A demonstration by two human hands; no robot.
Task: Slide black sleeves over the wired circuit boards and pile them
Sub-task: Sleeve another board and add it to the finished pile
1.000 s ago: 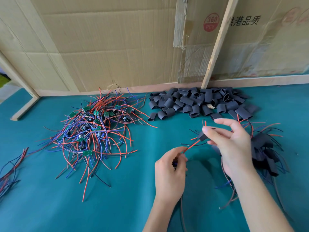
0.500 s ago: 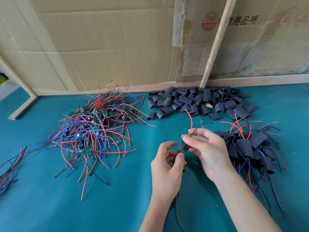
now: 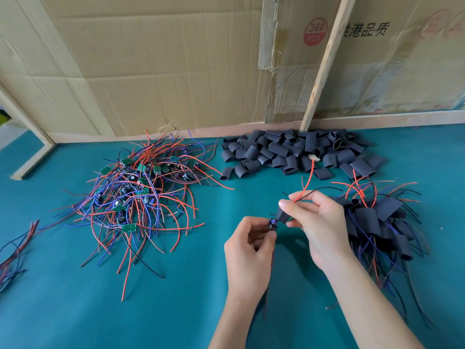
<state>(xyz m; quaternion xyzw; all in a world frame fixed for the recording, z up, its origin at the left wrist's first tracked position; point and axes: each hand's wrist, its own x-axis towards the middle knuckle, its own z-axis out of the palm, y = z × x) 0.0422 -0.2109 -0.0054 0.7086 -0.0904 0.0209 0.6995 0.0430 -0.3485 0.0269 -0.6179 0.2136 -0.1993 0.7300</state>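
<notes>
My left hand point(image 3: 247, 250) pinches a small wired circuit board point(image 3: 272, 225) at its tip, its wires hanging down under the hand. My right hand point(image 3: 318, 227) pinches a black sleeve point(image 3: 282, 217) just above the board, with the board's red and black wires point(image 3: 307, 183) running up through the fingers. The sleeve's lower end meets the board's top. A tangle of bare wired boards point(image 3: 136, 195) lies at the left. Loose black sleeves point(image 3: 297, 153) are heaped at the back. Sleeved boards point(image 3: 382, 222) are piled at the right, behind my right hand.
Everything lies on a teal mat point(image 3: 176, 311). Cardboard sheets point(image 3: 163, 64) and a slanted wooden slat point(image 3: 324, 64) wall off the back. A wooden frame leg point(image 3: 32, 157) sits at the far left, and a few loose wires point(image 3: 15, 250) reach in from the left edge.
My right hand has drawn the sleeve down along the wires from far apart to right at the board held by my left hand. Both hands have come together.
</notes>
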